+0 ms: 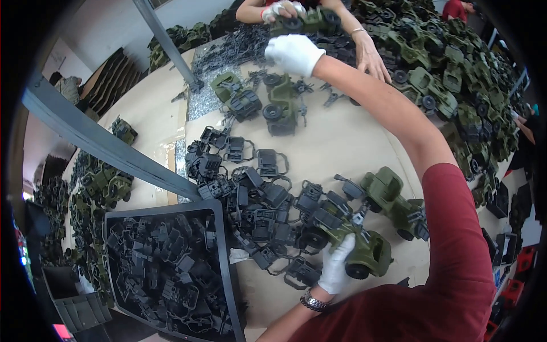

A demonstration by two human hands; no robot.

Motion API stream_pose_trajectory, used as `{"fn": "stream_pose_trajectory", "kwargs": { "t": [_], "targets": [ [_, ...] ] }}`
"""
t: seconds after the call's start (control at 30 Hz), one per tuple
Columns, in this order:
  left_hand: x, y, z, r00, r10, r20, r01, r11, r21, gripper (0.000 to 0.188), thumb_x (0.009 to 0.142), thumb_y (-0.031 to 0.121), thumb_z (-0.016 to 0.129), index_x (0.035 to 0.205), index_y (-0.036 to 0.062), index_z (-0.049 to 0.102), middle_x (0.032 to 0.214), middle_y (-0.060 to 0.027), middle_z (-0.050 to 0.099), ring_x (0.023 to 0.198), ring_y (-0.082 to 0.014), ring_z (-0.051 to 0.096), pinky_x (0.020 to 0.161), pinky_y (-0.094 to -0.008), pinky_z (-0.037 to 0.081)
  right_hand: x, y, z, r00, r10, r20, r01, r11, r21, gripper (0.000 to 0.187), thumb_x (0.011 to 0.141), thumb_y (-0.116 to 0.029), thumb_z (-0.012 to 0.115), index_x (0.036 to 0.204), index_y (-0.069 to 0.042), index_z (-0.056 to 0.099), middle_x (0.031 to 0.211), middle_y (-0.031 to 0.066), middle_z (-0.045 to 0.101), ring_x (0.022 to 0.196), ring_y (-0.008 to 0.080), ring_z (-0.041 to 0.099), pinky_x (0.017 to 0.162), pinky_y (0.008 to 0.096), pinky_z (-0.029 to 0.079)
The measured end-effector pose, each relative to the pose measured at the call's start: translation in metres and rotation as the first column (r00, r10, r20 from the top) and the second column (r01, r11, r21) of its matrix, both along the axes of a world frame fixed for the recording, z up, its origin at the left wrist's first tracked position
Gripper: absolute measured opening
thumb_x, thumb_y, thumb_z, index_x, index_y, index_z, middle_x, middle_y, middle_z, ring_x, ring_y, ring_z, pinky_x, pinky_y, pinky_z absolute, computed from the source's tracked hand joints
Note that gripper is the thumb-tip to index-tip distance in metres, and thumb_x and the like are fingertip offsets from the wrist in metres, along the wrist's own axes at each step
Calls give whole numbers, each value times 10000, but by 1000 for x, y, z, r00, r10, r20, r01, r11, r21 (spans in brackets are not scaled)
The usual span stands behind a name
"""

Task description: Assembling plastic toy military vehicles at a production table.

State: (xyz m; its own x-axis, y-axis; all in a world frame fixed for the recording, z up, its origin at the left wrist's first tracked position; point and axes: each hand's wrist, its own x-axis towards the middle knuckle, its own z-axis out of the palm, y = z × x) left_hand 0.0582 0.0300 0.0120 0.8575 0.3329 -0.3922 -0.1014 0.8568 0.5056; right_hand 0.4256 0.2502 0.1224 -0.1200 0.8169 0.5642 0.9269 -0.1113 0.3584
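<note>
My left hand (336,267), in a white glove, grips a green toy jeep (369,253) with black wheels near the table's front edge. A dark grey part and a small grey toy gun (359,216) sit by the jeep's far end. My right arm stretches far across the table. Its gloved right hand (295,54) is closed, fingers curled, above the far side; whatever it may hold is hidden. Beneath it stand two green toy jeeps (236,97). Another green toy jeep (393,196) rests right of my left hand. Dark grey plastic frames (262,222) lie heaped to its left.
A black bin (219,239) full of dark grey parts stands at left, beside a grey metal post (114,148). Across the table a co-worker's wrapped hand (283,10) holds a toy jeep; their other hand (371,60) hovers nearby. Green jeeps (439,74) pile up at far right.
</note>
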Motion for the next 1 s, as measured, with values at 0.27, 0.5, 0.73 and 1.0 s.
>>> {"fn": "stream_pose_trajectory", "kwargs": {
  "t": [0.27,0.5,0.73,1.0],
  "targets": [
    [-1,3,0,997,-55,-60,52,997,-53,419,957,251,643,1286,8,553,1229,-93,631,1036,-173,625,896,-323,523,60,3,-34,680,-725,-111,691,684,-233,813,720,-434,749,1441,-219,441,1426,105,458,1273,359,468,930,504,483],
    [-4,1,5,997,-67,-31,64,994,-88,402,942,227,659,1266,11,558,1170,-71,638,977,-163,629,866,-318,525,70,-19,-23,762,-637,-120,606,766,-215,677,704,-302,781,1343,-253,563,1254,136,557,1139,356,559,920,466,519],
    [-1,3,-4,999,35,-25,-35,999,-5,338,965,265,639,1215,44,592,1130,-62,655,988,-162,648,874,-339,544,-21,-117,77,911,-338,-235,350,937,9,502,711,-371,723,1163,-157,671,1078,171,582,1018,378,547,842,468,506],
    [3,-26,20,997,-23,75,21,999,35,398,973,388,608,1236,92,568,1172,-59,624,1062,-224,631,944,-422,522,-75,-366,24,665,-496,-558,518,845,-134,616,713,-419,779,1244,-134,652,1147,175,604,1077,338,597,940,393,485]
  ]
}}
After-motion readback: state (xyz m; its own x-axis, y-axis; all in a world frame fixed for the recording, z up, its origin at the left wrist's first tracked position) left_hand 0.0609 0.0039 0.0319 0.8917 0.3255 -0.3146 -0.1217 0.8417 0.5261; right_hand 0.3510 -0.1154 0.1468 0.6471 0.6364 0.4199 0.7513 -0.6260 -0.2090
